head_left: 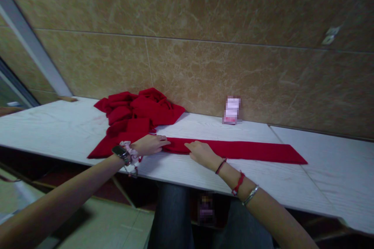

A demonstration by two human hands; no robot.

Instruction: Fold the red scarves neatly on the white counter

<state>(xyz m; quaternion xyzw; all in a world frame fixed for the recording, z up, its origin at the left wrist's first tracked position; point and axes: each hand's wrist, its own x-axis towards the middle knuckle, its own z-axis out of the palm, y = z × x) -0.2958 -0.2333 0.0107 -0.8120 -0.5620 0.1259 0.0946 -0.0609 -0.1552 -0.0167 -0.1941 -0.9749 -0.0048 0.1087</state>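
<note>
A long red cloth (251,151) lies in a flat, narrow strip along the white counter, with a slanted right end. Its left part runs into a crumpled pile of red fabric (131,109) near the wall. My left hand (150,144), with a watch and a scrunchie on the wrist, grips the strip close to the pile, fingers pressed together. To its right, my right hand (201,153) has its fingers bent onto the strip and the index finger pointing left. Fingertips of both hands touch the cloth; the undersides of the fingers are hidden.
The white counter (336,175) runs along a brown marbled wall (204,70). A pink-and-white upright item (232,109), blurred out, leans at the wall. Below the counter are dark open shelves and my knees (172,214). A metal frame (35,42) stands at the left.
</note>
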